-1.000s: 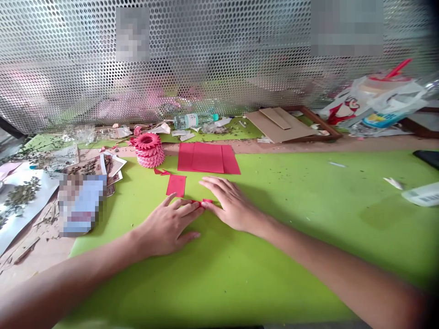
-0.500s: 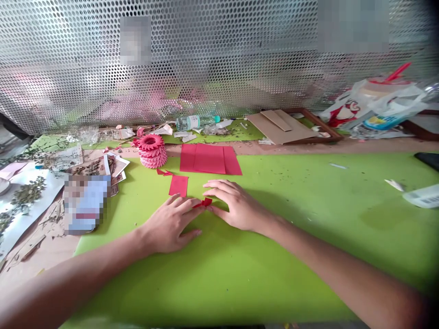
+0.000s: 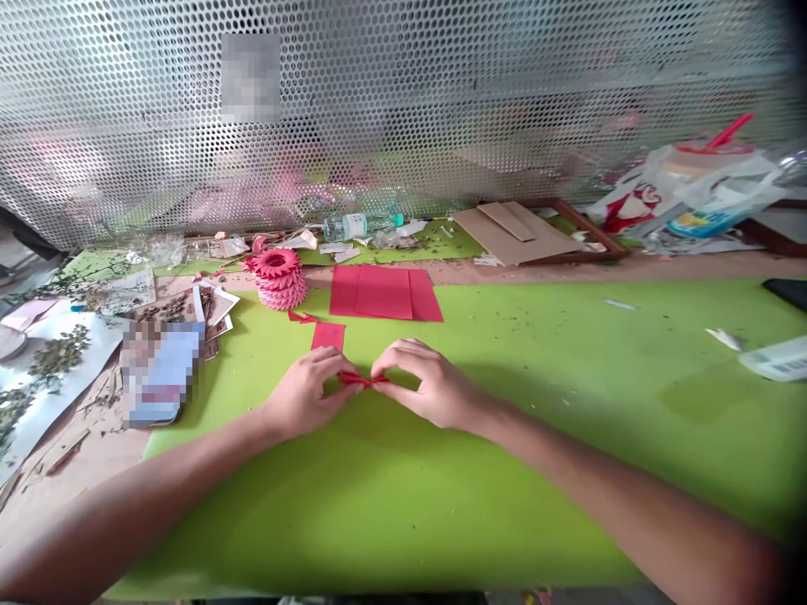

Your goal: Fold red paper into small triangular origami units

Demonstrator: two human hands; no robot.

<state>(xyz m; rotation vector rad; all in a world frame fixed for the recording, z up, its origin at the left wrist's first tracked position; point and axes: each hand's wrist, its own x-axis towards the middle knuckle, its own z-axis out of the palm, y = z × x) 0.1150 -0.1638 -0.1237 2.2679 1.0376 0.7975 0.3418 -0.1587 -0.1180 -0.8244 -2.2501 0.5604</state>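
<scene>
A small folded strip of red paper [image 3: 362,380] is pinched between the fingertips of my left hand [image 3: 306,392] and my right hand [image 3: 429,386], just above the green cutting mat [image 3: 555,437]. Its middle is narrow and its ends are partly hidden by my fingers. A red paper rectangle [image 3: 328,336] lies just beyond my left fingers. Farther back lie a larger creased red paper sheet [image 3: 384,292] and a stacked ring of folded pink-red paper units [image 3: 276,281].
Small red scraps [image 3: 299,317] lie near the stacked ring. A perforated metal screen [image 3: 403,109] stands behind the bench. A water bottle [image 3: 359,225], cardboard pieces [image 3: 517,233] and a plastic bag [image 3: 699,197] sit at the back. Photos and dried leaves lie to the left.
My hands have drawn closer and risen from the flat spread on the mat. Their fingertips now pinch the small red paper, which is lifted and pulled into a narrow-waisted shape.
</scene>
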